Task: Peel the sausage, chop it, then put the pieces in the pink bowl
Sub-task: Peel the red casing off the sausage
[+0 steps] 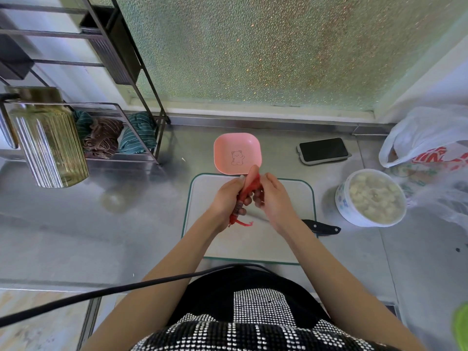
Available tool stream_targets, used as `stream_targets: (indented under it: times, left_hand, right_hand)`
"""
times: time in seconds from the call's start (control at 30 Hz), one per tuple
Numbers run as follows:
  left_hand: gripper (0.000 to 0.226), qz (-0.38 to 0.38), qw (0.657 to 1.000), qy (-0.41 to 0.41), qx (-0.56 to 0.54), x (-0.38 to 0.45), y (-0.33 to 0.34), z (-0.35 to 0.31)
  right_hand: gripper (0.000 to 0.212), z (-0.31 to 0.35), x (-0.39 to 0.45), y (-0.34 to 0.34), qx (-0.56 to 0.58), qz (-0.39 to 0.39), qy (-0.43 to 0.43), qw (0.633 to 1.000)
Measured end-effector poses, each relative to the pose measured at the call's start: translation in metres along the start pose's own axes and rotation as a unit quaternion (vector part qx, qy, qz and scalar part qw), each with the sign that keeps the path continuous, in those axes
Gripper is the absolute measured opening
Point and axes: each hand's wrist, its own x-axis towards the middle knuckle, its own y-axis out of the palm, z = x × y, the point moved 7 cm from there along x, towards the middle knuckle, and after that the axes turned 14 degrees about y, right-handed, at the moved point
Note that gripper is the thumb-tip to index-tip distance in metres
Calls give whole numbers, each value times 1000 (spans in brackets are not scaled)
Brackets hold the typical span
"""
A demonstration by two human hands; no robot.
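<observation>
I hold a sausage [250,182] upright over the white cutting board [210,191]. Its pale pink top end is bare; red wrapper [239,206] still covers the lower part. My left hand [226,202] grips the wrapped lower part. My right hand [272,196] pinches the red wrapper beside the bare end. A torn red strip [244,222] lies on the board under my hands. The pink bowl [236,153], with a bear drawing inside, stands just behind the board and holds nothing. A knife lies on the board's right side, its black handle [321,228] showing; my right arm hides most of the blade.
A phone [323,150] lies at the back right. A white tub of pale food [371,197] and plastic bags [428,145] sit to the right. A ribbed glass jar [48,140] and a black wire rack with cloths [114,133] stand at the left. A black cable [101,291] crosses the front.
</observation>
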Motion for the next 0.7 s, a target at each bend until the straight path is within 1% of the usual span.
stream_targets:
  times: [0.03, 0.1, 0.13, 0.2, 0.23, 0.27, 0.33, 0.4, 0.43, 0.5, 0.57, 0.63, 0.7]
  left_hand:
    - [33, -2, 1000, -3, 0, 0, -1, -1]
    - [31, 0, 1000, -4, 3, 0, 0, -3]
    - [32, 4, 1000, -4, 14, -1, 2, -3]
    - [34, 13, 1000, -8, 18, -2, 6, -2]
    - [35, 17, 1000, -12, 10, -2, 8, -2]
    - [37, 20, 1000, -14, 5, -3, 9, -3]
    - [43, 25, 999, -10, 18, -3, 8, -5]
    - [49, 35, 997, -1, 67, -4, 6, -7]
    - [51, 42, 995, 3, 94, -5, 6, -7]
    - [49, 49, 991, 7, 127, -7, 6, -3]
    - [45, 34, 990, 11, 140, -8, 5, 1]
    - [39, 19, 989, 32, 144, -7, 5, 2]
    - [37, 16, 990, 61, 129, -7, 8, -1]
  right_hand:
    - [29, 1, 0, -3, -7, 5, 6, 1000]
    - [38, 5, 0, -8, -76, -13, -13, 997]
    - [41, 10, -2, -8, -120, -23, -48, 991]
    - [39, 20, -8, -4, -184, -37, -136, 973]
    - [37, 23, -9, -3, -194, -45, -162, 966]
    - [36, 23, -8, -4, -192, -50, -169, 966]
    - [36, 20, -2, -6, -170, -48, -152, 972]
    - [35, 19, 1, -9, -164, -54, -139, 975]
    - [34, 20, 1, -11, -174, -69, -142, 972]
    - [33, 23, 0, -13, -192, -97, -150, 965]
    - [34, 24, 0, -11, -187, -99, -146, 966]
    - [35, 21, 3, -8, -161, -94, -125, 974]
    - [34, 22, 2, -7, -134, -104, -100, 980]
